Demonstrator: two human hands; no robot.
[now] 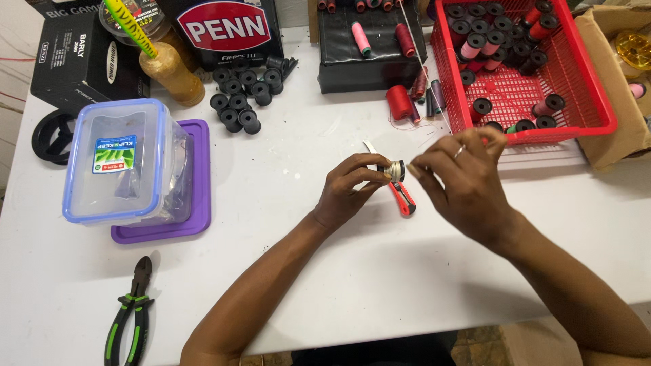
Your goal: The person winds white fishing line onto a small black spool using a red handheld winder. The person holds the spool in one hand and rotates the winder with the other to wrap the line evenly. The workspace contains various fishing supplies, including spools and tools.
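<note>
Both hands meet: left grip [352,186] pinches small spool [395,170], right grip [461,179] pinched beside it.

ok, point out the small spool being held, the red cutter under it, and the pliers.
small spool [396,170], head view, side of its wound body
red cutter [405,197], head view, red handle
pliers [133,317], head view, green-black handles

A white table [325,271] carries green-handled cutting pliers [131,312] near its front-left corner, loose black plastic spools [244,95] and a red mesh basket [597,102] toward its back edge.

Two hands [349,193], one red basket [597,102], one clear box [122,163], one pair of pliers [132,312], one cutter [401,195].
</note>
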